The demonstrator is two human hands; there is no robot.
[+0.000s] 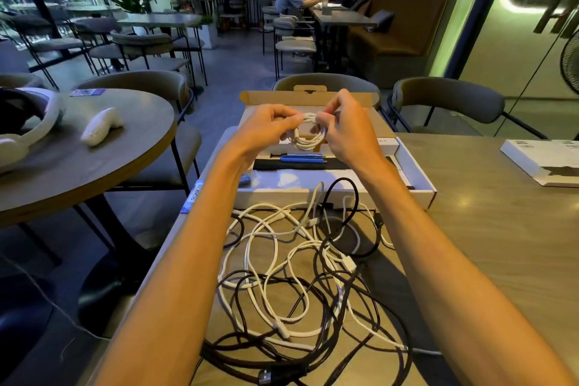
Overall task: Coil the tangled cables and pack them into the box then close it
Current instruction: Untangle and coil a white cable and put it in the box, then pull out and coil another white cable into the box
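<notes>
I see both of my hands raised over the open box (416, 166), working one small white cable coil (308, 140) between them. My left hand (266, 129) has its fingers curled in, thumb and forefinger pinched on the upper left part of the coil; my right hand (347, 129) is likewise closed, its fingertips nipping the cable at the top of the loops, just beside the left fingertips. The coil hangs below the two pinches in several neat turns, above the box interior and not touching it as far as I can tell. The box sits on the rectangular table (485, 229) at its far left end, lid flap (307, 97) standing up behind my hands. Inside it I make out a blue pen-like tool (300, 158) lying on a black strip (297, 165). Nearer to me, in front of the box wall, the tangled cables (313, 276) sprawl across the tabletop: white and black leads looped through one another, one black loop leaning up against the box front, a black USB plug (266, 376) at the near edge. To the far right lies a second white box (539, 160), well apart. On the round table (94, 172) to my left rest a white controller (100, 125) and a headset (28, 122).
</notes>
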